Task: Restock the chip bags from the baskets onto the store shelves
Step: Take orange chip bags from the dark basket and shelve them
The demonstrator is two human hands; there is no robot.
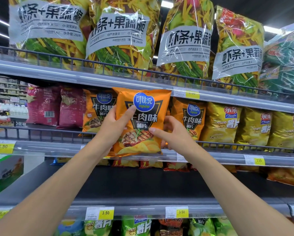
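An orange beef-flavour chip bag (141,123) stands upright in front of the middle shelf (40,147), held between both hands. My left hand (112,126) grips its left edge, thumb on the front near the blue logo. My right hand (171,132) holds the lower right edge, thumb on the front and fingers behind. Two matching orange bags stand on the shelf behind it, one on the left (98,111) and one on the right (188,120). No basket is in view.
Dark red bags (57,106) stand left of the orange ones and gold potato chip bags (251,128) to the right. Large clear mixed-snack bags (119,34) fill the top shelf. The shelf below (142,184) is mostly bare and dark. Green bags (136,227) sit lowest.
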